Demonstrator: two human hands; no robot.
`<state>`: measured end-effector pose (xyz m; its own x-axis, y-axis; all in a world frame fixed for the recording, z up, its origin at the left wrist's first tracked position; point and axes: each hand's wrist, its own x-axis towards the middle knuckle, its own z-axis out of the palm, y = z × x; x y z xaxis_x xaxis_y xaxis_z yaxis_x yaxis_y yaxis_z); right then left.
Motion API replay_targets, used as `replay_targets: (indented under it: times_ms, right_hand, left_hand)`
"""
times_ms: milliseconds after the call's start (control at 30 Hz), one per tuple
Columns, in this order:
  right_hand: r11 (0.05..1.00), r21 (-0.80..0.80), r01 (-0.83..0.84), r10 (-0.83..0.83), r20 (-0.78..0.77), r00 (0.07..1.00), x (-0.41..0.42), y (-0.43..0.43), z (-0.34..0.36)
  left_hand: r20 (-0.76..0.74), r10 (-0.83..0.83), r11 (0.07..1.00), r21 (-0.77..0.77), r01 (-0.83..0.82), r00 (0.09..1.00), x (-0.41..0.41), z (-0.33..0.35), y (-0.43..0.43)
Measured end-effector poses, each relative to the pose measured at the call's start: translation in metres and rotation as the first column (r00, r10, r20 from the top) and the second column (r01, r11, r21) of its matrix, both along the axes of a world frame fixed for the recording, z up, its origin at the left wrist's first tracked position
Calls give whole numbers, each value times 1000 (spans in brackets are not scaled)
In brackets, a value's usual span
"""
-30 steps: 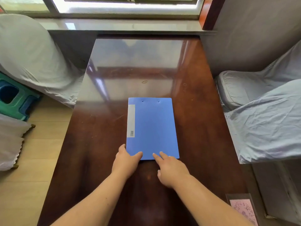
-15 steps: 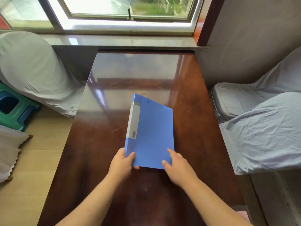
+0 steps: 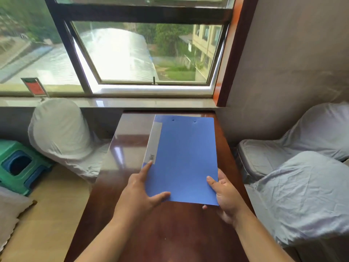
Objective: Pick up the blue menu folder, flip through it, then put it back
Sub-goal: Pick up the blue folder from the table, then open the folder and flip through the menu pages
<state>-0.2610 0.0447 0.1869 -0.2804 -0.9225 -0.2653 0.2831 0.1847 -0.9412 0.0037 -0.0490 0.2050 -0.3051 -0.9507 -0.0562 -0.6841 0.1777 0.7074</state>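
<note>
Left hand (image 3: 140,193) gripped the near-left corner of the blue menu folder (image 3: 186,157), thumb across the front cover at the bottom edge, index finger stretched up along the spine side. Folder was lifted clear of the table (image 3: 170,233), closed, held between both hands and just ahead of them, front cover facing the person. Its long axis ran away from the hands toward the window (image 3: 143,53), spine on the left-hand side, free edge on the right-hand side. Right hand (image 3: 225,195) clamped the near-right corner, thumb on the cover, fingers hidden behind it. Both hands equally near; the right sat on the opening edge, so opening probably falls to it, left steadying the spine. White spine label (image 3: 154,142) beyond the left fingertip carried a small printed block, maybe a barcode, too small to read. No brand visible.
</note>
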Motion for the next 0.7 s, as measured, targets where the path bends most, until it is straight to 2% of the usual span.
replay_targets:
  times_ms: [100, 200, 433, 700]
  right_hand:
    - [999, -49, -4, 6, 37, 999, 4, -2, 19]
    - [994, -106, -6, 15, 89, 996, 3, -5, 29]
    - [967, -252, -27, 84, 219, 972, 2, -7, 42]
    - [966, -257, -12, 76, 241, 967, 4, -6, 52]
  left_hand:
    - [147, -27, 996, -78, 39, 989, -1, 18, 2]
    - [185, -15, 989, -142, 42, 983, 1, 27, 1]
    - [144, 11, 965, -261, 27, 989, 5, 31, 9]
    - [114, -14, 963, -268, 44, 993, 6, 32, 5]
